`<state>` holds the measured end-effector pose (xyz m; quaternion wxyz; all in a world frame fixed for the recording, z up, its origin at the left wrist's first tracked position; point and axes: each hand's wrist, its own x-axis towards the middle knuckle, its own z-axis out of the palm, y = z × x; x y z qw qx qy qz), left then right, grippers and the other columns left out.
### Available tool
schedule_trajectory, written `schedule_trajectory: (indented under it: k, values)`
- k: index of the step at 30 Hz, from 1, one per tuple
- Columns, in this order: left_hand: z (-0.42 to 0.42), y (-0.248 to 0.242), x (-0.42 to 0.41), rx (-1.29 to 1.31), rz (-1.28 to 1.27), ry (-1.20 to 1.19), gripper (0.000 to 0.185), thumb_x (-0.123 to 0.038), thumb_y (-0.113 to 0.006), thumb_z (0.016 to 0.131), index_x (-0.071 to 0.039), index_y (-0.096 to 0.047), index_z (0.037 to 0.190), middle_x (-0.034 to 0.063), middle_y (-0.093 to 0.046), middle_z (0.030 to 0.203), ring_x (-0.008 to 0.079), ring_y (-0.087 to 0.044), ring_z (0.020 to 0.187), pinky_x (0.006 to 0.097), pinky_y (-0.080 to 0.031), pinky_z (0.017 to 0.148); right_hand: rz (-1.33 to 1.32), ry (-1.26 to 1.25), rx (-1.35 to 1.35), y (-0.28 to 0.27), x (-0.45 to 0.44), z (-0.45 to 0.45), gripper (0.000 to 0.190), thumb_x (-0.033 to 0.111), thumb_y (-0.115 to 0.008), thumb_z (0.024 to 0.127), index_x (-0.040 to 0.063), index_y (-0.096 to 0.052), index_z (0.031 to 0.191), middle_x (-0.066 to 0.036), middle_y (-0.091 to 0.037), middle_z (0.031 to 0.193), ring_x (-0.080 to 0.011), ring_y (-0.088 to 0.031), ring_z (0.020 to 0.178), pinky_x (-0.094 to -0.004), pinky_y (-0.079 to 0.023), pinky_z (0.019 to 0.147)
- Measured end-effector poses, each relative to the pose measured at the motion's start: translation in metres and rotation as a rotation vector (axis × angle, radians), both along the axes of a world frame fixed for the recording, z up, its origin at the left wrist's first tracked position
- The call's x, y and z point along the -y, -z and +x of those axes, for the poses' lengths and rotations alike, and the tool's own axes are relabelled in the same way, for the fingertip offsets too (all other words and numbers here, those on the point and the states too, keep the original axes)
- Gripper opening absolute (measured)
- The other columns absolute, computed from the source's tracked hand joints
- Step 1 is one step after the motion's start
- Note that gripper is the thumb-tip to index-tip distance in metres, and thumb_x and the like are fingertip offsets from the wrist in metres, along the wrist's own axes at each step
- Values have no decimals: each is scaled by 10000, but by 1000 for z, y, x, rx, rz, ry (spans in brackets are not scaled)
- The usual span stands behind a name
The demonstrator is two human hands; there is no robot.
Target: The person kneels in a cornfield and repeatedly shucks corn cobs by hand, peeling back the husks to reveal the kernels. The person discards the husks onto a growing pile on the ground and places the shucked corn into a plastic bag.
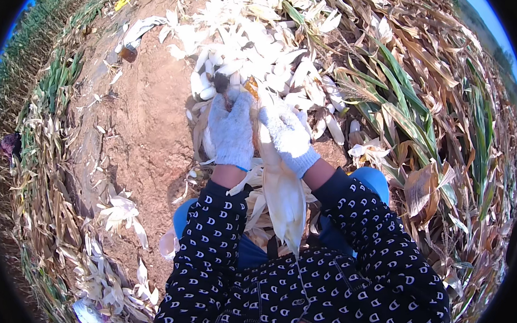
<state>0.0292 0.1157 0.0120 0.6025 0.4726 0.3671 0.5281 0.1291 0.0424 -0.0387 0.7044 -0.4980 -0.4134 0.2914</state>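
Both hands wear white knitted gloves and work close together in front of me. My left hand (231, 129) grips an ear of corn (251, 86), whose orange-yellow kernels show between the hands. A dark tuft of corn silk (221, 83) sticks up by the left thumb. My right hand (287, 134) is closed on the pale corn husk (282, 203), which hangs below it towards my lap, pointed end down. The gloves hide most of the ear, so how far the husk is parted from it cannot be told. Just beyond the hands lies a heap of pale ears (256, 50), partly washed out by sunlight.
Dry cornstalks with some green leaves (409, 99) lie thick on the right. Bare brown soil (150, 123) spreads to the left, with loose husks (122, 213) on it. A brown-tinted container (128, 53) and a pale wrapper (147, 25) lie far left. Standing plants line the left edge.
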Motion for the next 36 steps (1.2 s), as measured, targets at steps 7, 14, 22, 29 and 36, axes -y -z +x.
schedule_trajectory:
  k: [7, 14, 22, 29, 36]
  values:
    - [-5, -6, -2, -18, -29, 34, 151, -129, -705, 988, -41, -615, 1072, 11, -626, 939, 74, -578, 759, 227, -483, 650, -126, 49, 237, -3, 3, 8, 337, 181, -653, 1051, -1, -639, 1335, -98, -680, 1290, -175, -660, 1120, -308, -533, 968]
    - [-9, -10, -7, -182, 45, 103, 280, -263, -736, 994, -3, -647, 1048, 41, -655, 966, 94, -607, 770, 255, -510, 639, -64, -80, 152, -9, 11, 2, 435, 96, -626, 1043, -39, -512, 1440, -137, -645, 1345, -188, -650, 1191, -288, -541, 997]
    - [-6, -4, -5, -107, 57, -7, 225, -217, -600, 1074, 4, -638, 1066, 66, -679, 998, 124, -663, 864, 268, -543, 705, -180, 29, 491, -34, 16, -11, 364, 59, -544, 1078, -49, -502, 1424, -160, -594, 1406, -197, -602, 1263, -314, -533, 1027]
    - [-2, 7, -12, -181, 91, -62, 405, -335, -586, 1065, 60, -662, 1116, 155, -681, 981, 244, -620, 891, 371, -497, 842, -93, 151, 337, -1, 3, -13, 340, 130, -632, 1064, -8, -558, 1366, -97, -642, 1274, -143, -627, 1137, -293, -541, 951]
    - [-6, -18, 3, -282, 175, 155, 335, -286, -590, 1048, 27, -706, 1076, 102, -708, 981, 179, -630, 915, 328, -491, 842, -140, 414, 780, 47, -1, 0, 281, 168, -649, 1063, 21, -614, 1300, -45, -678, 1155, -107, -652, 1026, -281, -564, 884]
